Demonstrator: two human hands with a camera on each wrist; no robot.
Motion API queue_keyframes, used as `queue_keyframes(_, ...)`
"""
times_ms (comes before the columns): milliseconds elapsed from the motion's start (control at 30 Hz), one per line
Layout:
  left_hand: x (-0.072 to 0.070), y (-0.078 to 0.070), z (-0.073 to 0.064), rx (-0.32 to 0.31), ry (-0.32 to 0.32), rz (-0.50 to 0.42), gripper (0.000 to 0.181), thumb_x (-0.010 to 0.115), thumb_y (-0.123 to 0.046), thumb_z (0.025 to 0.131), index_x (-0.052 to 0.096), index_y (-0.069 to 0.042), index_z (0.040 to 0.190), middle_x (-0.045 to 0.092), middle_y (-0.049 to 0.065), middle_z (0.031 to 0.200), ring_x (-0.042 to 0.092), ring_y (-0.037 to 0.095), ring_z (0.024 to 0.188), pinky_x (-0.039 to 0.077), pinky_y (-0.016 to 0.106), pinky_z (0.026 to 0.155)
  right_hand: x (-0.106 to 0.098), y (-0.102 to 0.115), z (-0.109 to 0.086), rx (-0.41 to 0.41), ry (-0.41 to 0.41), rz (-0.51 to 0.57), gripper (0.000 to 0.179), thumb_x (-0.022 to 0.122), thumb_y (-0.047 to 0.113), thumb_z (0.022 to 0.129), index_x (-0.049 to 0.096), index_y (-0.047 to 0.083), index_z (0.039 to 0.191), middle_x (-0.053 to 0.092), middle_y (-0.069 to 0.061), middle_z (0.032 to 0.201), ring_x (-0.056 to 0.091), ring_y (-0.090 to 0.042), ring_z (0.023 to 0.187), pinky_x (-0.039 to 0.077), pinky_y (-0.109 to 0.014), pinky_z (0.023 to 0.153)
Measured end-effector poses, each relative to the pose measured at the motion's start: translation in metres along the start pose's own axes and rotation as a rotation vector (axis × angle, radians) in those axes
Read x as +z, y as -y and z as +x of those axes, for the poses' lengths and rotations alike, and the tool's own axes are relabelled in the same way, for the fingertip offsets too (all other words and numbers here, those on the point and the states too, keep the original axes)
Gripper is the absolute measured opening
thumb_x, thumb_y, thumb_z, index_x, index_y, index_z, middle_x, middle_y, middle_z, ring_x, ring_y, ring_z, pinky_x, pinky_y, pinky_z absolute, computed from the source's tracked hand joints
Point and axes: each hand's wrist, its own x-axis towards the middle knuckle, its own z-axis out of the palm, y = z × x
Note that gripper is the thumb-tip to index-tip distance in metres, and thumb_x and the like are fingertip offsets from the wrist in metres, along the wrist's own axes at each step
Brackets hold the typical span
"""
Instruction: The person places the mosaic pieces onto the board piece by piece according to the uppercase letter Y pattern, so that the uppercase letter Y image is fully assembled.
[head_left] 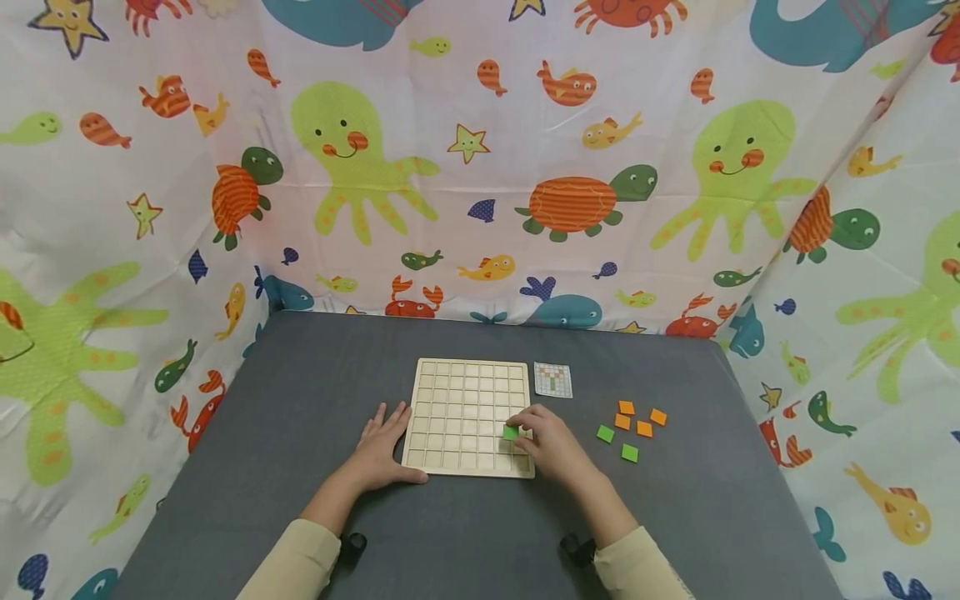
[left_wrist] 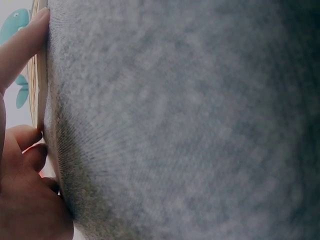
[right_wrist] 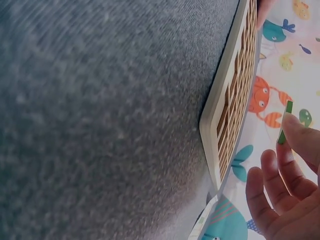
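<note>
The left hand (head_left: 377,457) has its fingers spread, touching the left edge of the pale wooden gridded square board (head_left: 465,407), thumb at its near corner; the right hand (head_left: 557,446) pinches a flat green square tile (head_left: 511,432) between thumb and fingertip, above the board's right part; right of those fingers lie four orange square tiles (head_left: 644,428) and two more green ones (head_left: 629,452), loose; beyond them sits a small white printed grid card (head_left: 552,380); the work looks barely begun, no tile showing seated in the visible cells.
</note>
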Motion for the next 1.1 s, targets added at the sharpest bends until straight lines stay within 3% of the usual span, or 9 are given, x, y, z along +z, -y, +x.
queue_keyframes(200,-0.001,-0.001,-0.002,-0.005,0.001,-0.005,0.129,0.091,-0.057,0.064,0.022,-0.008,0.162,0.017,0.011,0.169,-0.003,0.041,0.156,0.008,0.063,0.123,0.005,0.003,0.004,-0.018,0.011,0.001,0.025,0.076,0.008,0.090,0.073,0.011,0.115,0.063,-0.005,0.112,0.064,-0.023,0.101,0.056,-0.039,0.080)
queue_keyframes(1100,-0.003,0.000,0.002,-0.002,0.021,0.002,0.129,0.090,-0.059,0.064,0.022,-0.010,0.162,0.015,0.011,0.169,-0.004,0.042,0.156,0.007,0.064,0.123,0.032,0.017,0.026,-0.009,0.099,0.026,0.024,0.073,0.012,0.093,0.072,0.012,0.117,0.063,-0.004,0.115,0.065,-0.023,0.103,0.057,-0.040,0.085)
